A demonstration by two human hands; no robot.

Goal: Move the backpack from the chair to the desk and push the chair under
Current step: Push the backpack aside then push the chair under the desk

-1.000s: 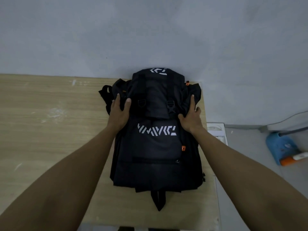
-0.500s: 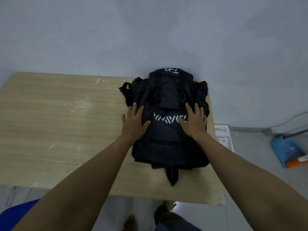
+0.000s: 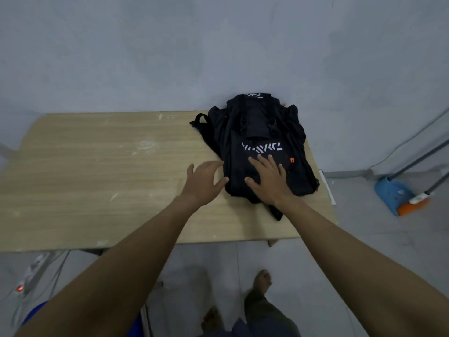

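A black backpack [image 3: 257, 132] with white lettering and small orange tags lies flat on the right end of the wooden desk [image 3: 102, 171], its top against the wall. My right hand [image 3: 269, 180] rests flat on its lower front, fingers spread. My left hand [image 3: 202, 181] hovers open just left of the backpack, its fingertips at the bag's edge, holding nothing. A blue chair [image 3: 36, 314] shows only as a sliver at the bottom left, mostly hidden by my left arm.
A grey wall stands right behind the desk. A blue and orange dustpan [image 3: 398, 195] with a long handle leans at the right on the floor. A power strip [image 3: 26, 278] with a red light lies under the desk's left front. My bare feet [image 3: 261, 282] stand on the grey floor.
I have stepped back from the desk, so the view is wider. My left hand slid off the backpack to its left side. My right hand stays flat on the bag.
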